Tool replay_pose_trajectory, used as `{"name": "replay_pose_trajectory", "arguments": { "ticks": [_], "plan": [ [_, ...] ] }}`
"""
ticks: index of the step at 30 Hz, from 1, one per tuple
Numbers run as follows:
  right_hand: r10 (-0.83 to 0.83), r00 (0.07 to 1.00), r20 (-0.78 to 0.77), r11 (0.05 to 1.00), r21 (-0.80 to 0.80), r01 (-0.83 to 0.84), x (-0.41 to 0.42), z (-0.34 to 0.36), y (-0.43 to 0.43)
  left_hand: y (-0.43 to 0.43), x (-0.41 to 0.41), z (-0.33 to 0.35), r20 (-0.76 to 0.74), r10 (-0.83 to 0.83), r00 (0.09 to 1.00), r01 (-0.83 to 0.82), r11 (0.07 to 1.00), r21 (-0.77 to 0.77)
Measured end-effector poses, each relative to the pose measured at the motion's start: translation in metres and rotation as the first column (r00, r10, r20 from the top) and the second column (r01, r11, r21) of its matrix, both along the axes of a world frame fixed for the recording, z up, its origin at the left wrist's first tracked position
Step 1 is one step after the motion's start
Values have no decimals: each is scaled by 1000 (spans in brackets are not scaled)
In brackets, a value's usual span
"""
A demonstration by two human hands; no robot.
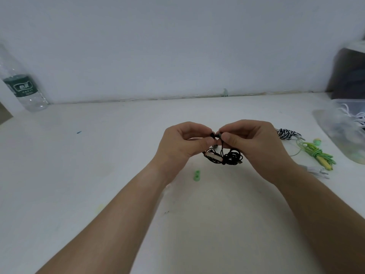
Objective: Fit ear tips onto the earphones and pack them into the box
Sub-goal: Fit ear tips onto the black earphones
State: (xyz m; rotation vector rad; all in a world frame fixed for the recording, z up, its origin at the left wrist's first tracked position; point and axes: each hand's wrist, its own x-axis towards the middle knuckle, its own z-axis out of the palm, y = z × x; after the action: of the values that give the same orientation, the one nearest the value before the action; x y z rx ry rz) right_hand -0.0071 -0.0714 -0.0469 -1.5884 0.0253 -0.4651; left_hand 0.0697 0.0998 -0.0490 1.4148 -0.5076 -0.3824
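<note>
- Pinched black ear tip (213, 134) in left grip (183, 141); clamped earbud (219, 135) in right grip (254, 143).
- Judged tip soft, light, slippery; best held by rim.
- Let limp cable bundle (231, 157) trail below.

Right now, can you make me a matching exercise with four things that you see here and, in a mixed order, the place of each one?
Things:
1. bottle
2. black earphones
3. green tips
4. green earphones

Places:
a. on the table, right of the right hand
b. pinched by the left hand and the right hand
c. far left, by the wall
d. on the table, between the forearms

Pairs: 1-c, 2-b, 3-d, 4-a.
</note>
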Motion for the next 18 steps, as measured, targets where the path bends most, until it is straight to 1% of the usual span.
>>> {"name": "replay_pose_trajectory", "arguments": {
  "ticks": [5,10,15,18],
  "plan": [
    [-10,1000,-4,1000,-25,10,0,0,1,0,-1,0,26,4,1000,-5,999,34],
    [-20,1000,-12,999,-30,20,0,0,0,0,-2,1,18,-20,1000,19,999,29],
    [-17,1000,-12,999,-31,17,0,-1,-2,0,-1,1,-33,-62,998,62,998,-2],
    [0,1000,-20,999,-34,-1,0,-1,-3,1,-1,1,-38,-63,997,63,998,-12]
  ]
}}
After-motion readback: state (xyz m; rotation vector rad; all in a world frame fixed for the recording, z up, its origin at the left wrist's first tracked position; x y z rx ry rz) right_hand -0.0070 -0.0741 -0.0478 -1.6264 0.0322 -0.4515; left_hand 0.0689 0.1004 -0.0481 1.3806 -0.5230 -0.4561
